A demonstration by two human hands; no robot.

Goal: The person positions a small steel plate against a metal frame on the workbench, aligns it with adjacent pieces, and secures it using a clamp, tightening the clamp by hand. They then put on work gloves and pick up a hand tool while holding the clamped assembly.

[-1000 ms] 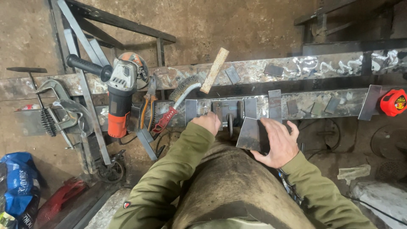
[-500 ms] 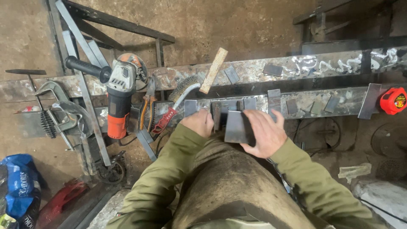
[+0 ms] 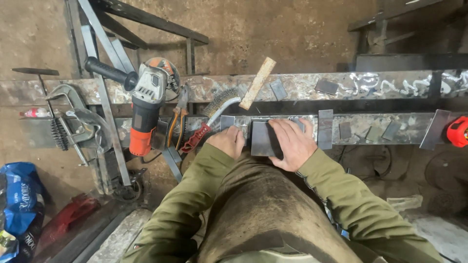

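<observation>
- Steel beams (image 3: pixel 370 87) run side by side across the view as a bench, the nearer one (image 3: pixel 380 127) carrying a row of small cut metal pieces (image 3: pixel 345 130) laid flat, apparently so each is within reach.
- Angle grinder (image 3: pixel 146 104) in grey and orange lies across both beams at the left, handle pointing away, parked clear of the hands.
- Blue bag (image 3: pixel 19 204) sits on the floor at far left; what it holds cannot be seen.
- Dark steel plate (image 3: pixel 261 139) rests flat on the near beam's edge, directly in front of the person.
- Right hand (image 3: pixel 291 143) lies on that plate, fingers spread and pressing down, seemingly to keep it from sliding.
- Left hand (image 3: pixel 228 141) is curled just left of the plate, touching its edge; whether it pinches anything cannot be told.
- Wooden-handled hammer (image 3: pixel 257 83) leans across the gap between beams.
- Wire brush (image 3: pixel 219 104) and red-handled pliers (image 3: pixel 195 138) lie beside the left hand.
- Red tape measure (image 3: pixel 458 131) sits at the far right.
</observation>
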